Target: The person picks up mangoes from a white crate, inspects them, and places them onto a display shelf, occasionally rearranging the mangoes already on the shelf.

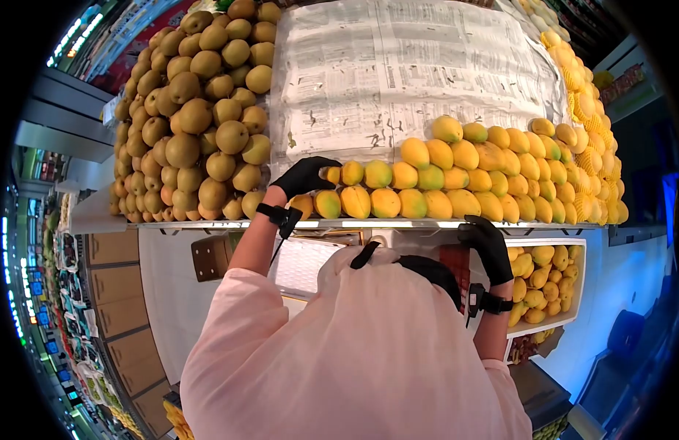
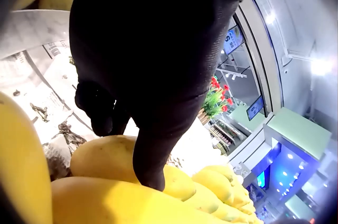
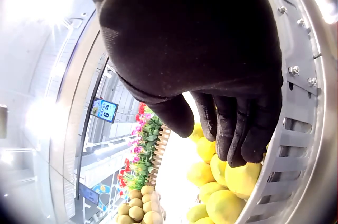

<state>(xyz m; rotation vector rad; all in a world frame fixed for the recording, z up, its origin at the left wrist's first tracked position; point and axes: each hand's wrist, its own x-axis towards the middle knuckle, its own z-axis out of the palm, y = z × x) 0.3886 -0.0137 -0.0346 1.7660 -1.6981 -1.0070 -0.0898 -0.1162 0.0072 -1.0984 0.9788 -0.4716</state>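
1. Gripping mango (image 1: 330, 174) with left hand (image 1: 306, 178), eleven o'clock, at row's left end.
2. Holding nothing in right hand (image 1: 486, 248), fingers loosely bent by display edge (image 1: 427, 223), three o'clock.

Yellow mangoes (image 1: 355, 201) blush green; the pears (image 1: 183, 150) are brown.

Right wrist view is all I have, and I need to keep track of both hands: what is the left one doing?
Observer: The left hand has a mango in its grip.
Operator: Which end of its row is that?
Observer: The left end, nearest the brown fruit.
Operator: Anything low down beside the right hand?
Observer: Yes, a white crate holding more mangoes, to the right of that hand.
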